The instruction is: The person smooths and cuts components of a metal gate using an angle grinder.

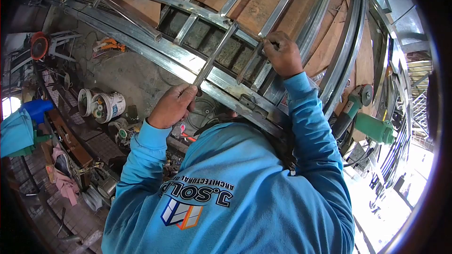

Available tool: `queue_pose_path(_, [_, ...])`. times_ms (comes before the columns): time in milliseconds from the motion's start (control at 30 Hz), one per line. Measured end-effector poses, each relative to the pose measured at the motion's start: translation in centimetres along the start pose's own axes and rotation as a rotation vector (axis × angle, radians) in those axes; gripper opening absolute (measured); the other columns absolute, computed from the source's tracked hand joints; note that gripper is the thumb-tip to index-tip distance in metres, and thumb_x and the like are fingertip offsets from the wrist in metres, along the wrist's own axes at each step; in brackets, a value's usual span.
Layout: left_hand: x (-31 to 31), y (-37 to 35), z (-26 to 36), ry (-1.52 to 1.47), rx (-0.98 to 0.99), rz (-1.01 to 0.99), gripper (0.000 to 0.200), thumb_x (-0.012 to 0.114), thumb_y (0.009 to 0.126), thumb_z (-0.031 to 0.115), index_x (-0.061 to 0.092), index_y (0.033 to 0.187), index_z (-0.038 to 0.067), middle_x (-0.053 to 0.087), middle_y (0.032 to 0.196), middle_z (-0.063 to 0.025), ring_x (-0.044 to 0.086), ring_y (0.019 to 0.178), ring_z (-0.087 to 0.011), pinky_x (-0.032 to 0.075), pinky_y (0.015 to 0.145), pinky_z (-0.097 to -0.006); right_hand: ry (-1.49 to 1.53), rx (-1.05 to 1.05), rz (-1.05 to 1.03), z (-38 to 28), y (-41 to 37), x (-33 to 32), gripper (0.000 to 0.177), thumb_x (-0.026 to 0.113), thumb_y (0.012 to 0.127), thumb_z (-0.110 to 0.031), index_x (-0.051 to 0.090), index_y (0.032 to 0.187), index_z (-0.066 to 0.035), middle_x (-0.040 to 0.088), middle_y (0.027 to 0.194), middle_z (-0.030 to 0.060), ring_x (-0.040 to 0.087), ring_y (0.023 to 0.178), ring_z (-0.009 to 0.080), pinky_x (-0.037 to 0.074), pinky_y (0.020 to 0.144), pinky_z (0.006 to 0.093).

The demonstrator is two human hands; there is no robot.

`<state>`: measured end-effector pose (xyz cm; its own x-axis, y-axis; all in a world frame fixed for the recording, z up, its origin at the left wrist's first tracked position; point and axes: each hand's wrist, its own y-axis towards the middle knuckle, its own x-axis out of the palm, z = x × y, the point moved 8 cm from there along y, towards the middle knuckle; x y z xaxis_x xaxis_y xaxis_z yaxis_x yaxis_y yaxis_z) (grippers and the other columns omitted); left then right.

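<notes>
Slender metal bar (214, 57) was held at its near end by the left grip (173, 106), fingers wrapped round it; its length was slanted away across the metal frame (155, 61). At the right grip (284, 55), a short dark strip (249, 64) was pinched by its upper end, lower end angled back toward the left grip. Bar judged stiff, fairly light, not fragile, perhaps slick where smooth; best taken nearer mid-length for balance, cut ends avoided. Beyond both grips, brown boards (256, 4) were seen under metal slats.
</notes>
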<state>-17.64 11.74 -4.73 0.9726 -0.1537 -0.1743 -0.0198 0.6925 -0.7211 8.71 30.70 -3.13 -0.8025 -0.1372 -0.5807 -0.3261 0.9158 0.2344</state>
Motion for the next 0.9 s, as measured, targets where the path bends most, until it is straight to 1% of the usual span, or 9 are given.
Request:
queue_pose_path(133, [-0.03,0.13,-0.32,-0.011,-0.014,-0.004,0.035,0.052,0.106,0.040,0.063,0.103,0.007,0.058,0.073,0.0004,0.049,0.053,-0.0062,0.037,0.046,-0.0238,-0.009,-0.018,-0.011,-0.10,0.05,0.04,0.020,0.068,0.085,-0.017,0.074,0.094,0.000,0.072,0.099,0.0191,0.067,0.096,0.0365,0.053,0.086,0.0433])
queue_pose_path(233, [-0.02,-0.27,0.44,0.005,-0.014,0.019,0.043,0.050,0.106,0.041,0.061,0.089,0.004,0.057,0.069,-0.0013,0.052,0.053,-0.0083,0.043,0.049,-0.0266,-0.030,0.003,-0.019,-0.08,0.01,0.05,0.020,0.068,0.085,-0.017,0.074,0.095,-0.001,0.072,0.098,0.0192,0.067,0.096,0.0367,0.053,0.086,0.0426])
queue_pose_path(333, [-0.05,-0.14,0.28,0.004,-0.008,0.014,0.042,0.050,0.107,0.040,0.061,0.087,0.005,0.057,0.069,-0.0013,0.052,0.053,-0.0083,0.042,0.049,-0.0266,-0.034,0.031,-0.017,0.15,0.01,0.07,0.021,0.067,0.085,-0.018,0.074,0.096,-0.001,0.071,0.099,0.0196,0.068,0.096,0.0374,0.054,0.086,0.0420])
queue_pose_path(533, [0.02,-0.15,0.14,-0.028,-0.032,0.004,0.042,0.050,0.107,0.041,0.060,0.089,0.004,0.056,0.069,-0.0010,0.052,0.053,-0.0083,0.042,0.048,-0.0270,-0.028,0.055,-0.029,0.52,0.08,0.16,0.023,0.067,0.088,-0.020,0.074,0.096,0.000,0.071,0.099,0.0207,0.068,0.096,0.0371,0.054,0.086,0.0417])
queue_pose_path(633, [0.03,-0.24,0.00,-0.016,-0.066,-0.021,0.034,0.052,0.106,0.041,0.059,0.098,0.009,0.057,0.074,0.0008,0.050,0.056,-0.0067,0.039,0.050,-0.0245,-0.048,0.030,-0.019,0.24,0.09,0.05,0.024,0.067,0.088,-0.021,0.074,0.096,0.001,0.071,0.098,0.0209,0.068,0.095,0.0368,0.054,0.085,0.0420])
queue_pose_path(733, [0.00,-0.26,0.41,-0.028,-0.026,0.013,0.042,0.050,0.107,0.041,0.061,0.091,0.003,0.056,0.069,-0.0015,0.052,0.053,-0.0085,0.042,0.048,-0.0272,-0.035,0.035,-0.018,0.31,0.11,0.11,0.024,0.067,0.088,-0.020,0.074,0.096,0.001,0.071,0.098,0.0208,0.069,0.094,0.0367,0.054,0.085,0.0425])
queue_pose_path(900, [-0.09,0.00,-0.13,-0.024,-0.015,-0.001,0.042,0.050,0.107,0.041,0.061,0.091,0.003,0.057,0.070,-0.0018,0.052,0.053,-0.0088,0.043,0.049,-0.0273,-0.040,0.047,-0.004,0.52,0.09,0.13,0.024,0.066,0.088,-0.021,0.074,0.096,0.000,0.071,0.097,0.0210,0.068,0.093,0.0375,0.054,0.084,0.0427])
